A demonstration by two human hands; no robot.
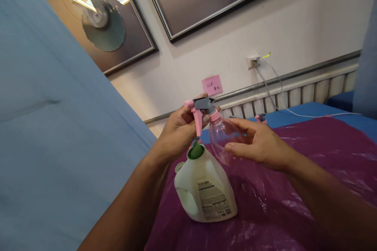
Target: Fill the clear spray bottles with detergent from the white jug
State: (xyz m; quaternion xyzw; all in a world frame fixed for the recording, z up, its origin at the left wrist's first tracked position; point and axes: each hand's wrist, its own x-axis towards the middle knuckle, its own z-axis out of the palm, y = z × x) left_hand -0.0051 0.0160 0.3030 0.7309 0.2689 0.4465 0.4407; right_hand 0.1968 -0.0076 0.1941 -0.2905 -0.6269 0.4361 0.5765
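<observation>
I hold a clear pink-tinted spray bottle [221,138] in the air with both hands. My left hand [176,130] is wrapped round its pink and grey trigger head [202,109]. My right hand [255,141] grips the round clear body from the right side. Just below the bottle stands a white detergent jug [204,189] with an open green spout [195,151] and a label facing me. The jug rests on a purple plastic sheet [279,204].
A blue cushion surface [53,125] fills the left. Behind the sheet lies a blue mattress [306,110] with a second pink spray head [260,118], a white cable [309,116], a wall socket [252,62], a pink note [212,84] and framed pictures [188,11].
</observation>
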